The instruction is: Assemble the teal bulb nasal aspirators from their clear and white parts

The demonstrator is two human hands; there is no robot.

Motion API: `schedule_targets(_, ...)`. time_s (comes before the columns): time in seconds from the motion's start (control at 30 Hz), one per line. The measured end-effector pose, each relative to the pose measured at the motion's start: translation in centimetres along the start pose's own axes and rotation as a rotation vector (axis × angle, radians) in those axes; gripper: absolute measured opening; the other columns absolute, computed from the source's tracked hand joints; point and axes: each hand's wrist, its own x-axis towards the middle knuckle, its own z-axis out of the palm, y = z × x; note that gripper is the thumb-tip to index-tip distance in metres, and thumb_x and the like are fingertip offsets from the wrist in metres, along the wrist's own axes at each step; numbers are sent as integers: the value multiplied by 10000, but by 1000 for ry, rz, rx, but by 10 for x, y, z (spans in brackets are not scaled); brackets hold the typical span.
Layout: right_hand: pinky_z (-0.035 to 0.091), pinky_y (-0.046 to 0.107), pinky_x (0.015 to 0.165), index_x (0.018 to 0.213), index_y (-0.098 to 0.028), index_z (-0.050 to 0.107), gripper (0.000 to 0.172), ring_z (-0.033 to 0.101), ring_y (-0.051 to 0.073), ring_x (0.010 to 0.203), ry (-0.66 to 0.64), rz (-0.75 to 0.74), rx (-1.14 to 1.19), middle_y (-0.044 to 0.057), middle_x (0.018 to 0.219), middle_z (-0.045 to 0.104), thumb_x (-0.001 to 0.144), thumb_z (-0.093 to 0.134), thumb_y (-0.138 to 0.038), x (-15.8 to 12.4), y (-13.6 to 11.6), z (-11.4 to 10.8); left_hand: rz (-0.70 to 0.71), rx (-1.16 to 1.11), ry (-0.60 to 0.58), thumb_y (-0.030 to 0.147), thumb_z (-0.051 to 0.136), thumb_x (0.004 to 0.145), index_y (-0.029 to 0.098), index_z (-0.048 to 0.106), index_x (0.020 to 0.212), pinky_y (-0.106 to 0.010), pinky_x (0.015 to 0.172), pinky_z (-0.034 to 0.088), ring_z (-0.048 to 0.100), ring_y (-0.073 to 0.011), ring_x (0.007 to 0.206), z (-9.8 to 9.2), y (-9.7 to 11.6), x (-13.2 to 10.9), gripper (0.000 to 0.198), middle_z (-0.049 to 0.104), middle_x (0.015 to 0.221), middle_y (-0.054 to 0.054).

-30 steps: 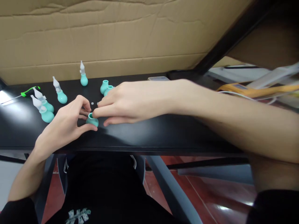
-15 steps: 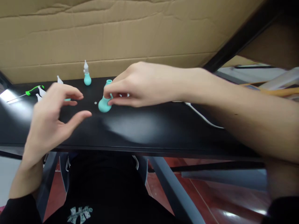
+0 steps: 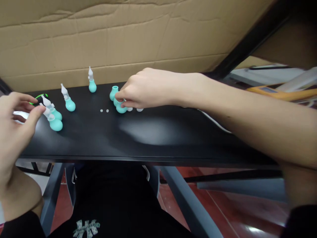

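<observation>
My right hand (image 3: 146, 89) reaches across the black table (image 3: 153, 138) with its fingers pinched on a teal bulb (image 3: 121, 107) that rests on the tabletop. A second open teal bulb (image 3: 114, 93) stands just behind it. My left hand (image 3: 15, 125) hovers at the left edge, fingers loosely curled and apart, holding nothing. It is nearest to two assembled teal bulbs with white tips (image 3: 53, 119). Two more assembled ones stand further back, one (image 3: 68, 99) to the left and one (image 3: 91, 81) by the cardboard.
Two tiny white beads (image 3: 104, 110) lie on the table left of the held bulb, and small white pieces (image 3: 140, 109) show under my right hand. A green-handled tool (image 3: 37, 97) lies at the far left. A cardboard wall (image 3: 111, 36) backs the table. A white cable (image 3: 215, 122) runs under my forearm.
My left hand let go of the teal bulb and drew back to the left. My right hand took the bulb, carried it back and set it down beside the other open bulb.
</observation>
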Motion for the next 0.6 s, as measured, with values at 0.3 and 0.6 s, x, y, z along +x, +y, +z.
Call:
schedule_targets(0.3, 272, 362, 602, 914, -229, 748, 251, 485, 176, 584, 20, -17, -88, 57, 808, 732, 1043, 601, -386, -1, 8, -2, -14, 64, -90, 626, 766, 921, 290, 612, 1039, -384, 753, 530, 700, -201, 772, 7, 10, 17, 389, 748, 996, 26)
schedule_targets(0.6, 323, 329, 631, 968, -207, 775, 316, 561, 172, 656, 254, -152, 62, 48, 773, 709, 1112, 552, -379, -8, 0, -6, 29, -186, -59, 312, 856, 879, 275, 617, 1051, -345, 738, 655, 789, -205, 866, 22, 29, 13, 297, 794, 990, 36)
